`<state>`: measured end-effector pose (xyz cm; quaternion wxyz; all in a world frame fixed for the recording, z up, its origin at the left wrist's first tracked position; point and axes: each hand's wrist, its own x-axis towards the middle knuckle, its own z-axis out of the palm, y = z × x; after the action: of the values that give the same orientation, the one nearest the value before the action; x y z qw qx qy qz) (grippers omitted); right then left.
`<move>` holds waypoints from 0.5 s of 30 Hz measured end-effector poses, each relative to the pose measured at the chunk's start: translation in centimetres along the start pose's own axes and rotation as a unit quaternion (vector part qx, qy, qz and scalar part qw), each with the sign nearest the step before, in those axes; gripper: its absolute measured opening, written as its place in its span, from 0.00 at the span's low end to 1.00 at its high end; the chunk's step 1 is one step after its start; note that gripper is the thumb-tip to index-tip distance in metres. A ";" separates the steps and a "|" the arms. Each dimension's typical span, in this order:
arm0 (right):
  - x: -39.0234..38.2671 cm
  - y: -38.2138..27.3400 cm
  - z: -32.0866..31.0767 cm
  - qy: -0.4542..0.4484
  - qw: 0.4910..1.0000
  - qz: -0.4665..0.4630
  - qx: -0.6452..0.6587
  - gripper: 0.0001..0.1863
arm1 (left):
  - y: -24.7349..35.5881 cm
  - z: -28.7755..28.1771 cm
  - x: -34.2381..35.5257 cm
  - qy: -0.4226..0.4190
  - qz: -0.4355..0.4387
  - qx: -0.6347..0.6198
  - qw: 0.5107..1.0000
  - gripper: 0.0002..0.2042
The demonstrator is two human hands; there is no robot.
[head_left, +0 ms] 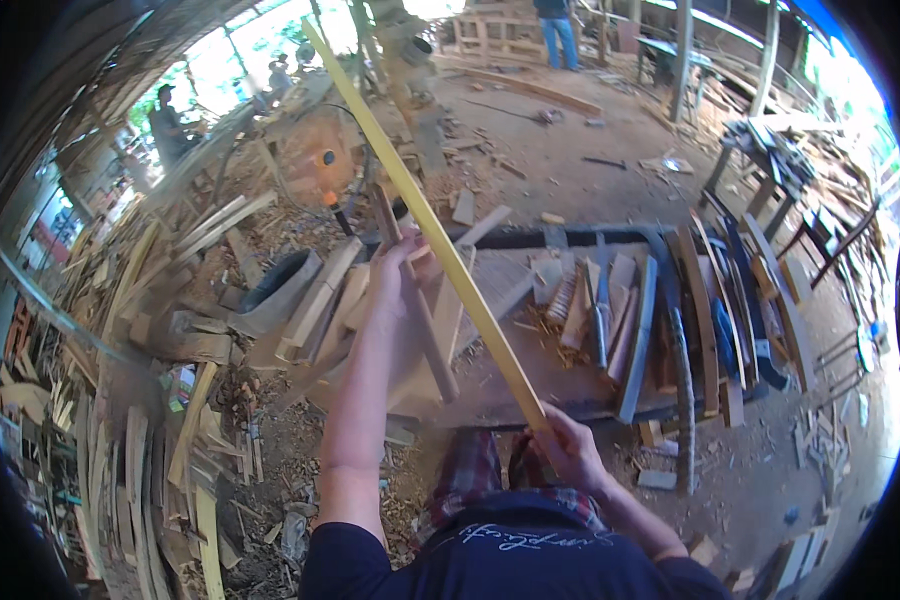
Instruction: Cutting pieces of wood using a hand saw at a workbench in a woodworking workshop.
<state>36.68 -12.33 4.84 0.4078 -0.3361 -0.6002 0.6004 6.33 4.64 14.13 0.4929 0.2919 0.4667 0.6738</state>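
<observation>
My left hand [400, 260] grips a narrow brown wooden stick [432, 355] over a dark-rimmed workbench [610, 232] piled with loose pieces of wood. In my right hand [565, 445] is the lower end of a long, flat, pale yellow strip [480, 305], which slants up to the top left, past my left hand. Several short boards and slats lie side by side on the bench's right part [710, 330], with wood shavings [560, 330] among them.
Stacked offcuts [130, 460] crowd the left; a metal trough [275, 290] sits beside the bench. An orange tool [330, 180] stands beyond it. At the back are a person in jeans [558, 40], another person [170, 125], a post [415, 90] and a table [745, 145] at the right.
</observation>
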 end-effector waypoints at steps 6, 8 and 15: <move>-1.5 1.9 -0.8 0.034 0.972 -0.097 -0.212 0.19 | 2.9 -1.9 0.8 -0.015 0.031 -0.039 0.999 0.25; -2.2 2.1 -0.9 0.038 0.955 -0.128 -0.265 0.20 | 3.5 -3.4 1.0 -0.007 0.062 -0.052 0.997 0.24; -2.9 3.4 -1.3 0.067 0.948 -0.098 -0.296 0.16 | 3.2 -4.8 -0.8 -0.017 0.080 -0.089 0.993 0.20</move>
<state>38.81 -14.19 1.10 0.3857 -0.4207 -0.7523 0.3289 1.24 2.04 15.26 0.4690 0.2945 0.3718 0.7450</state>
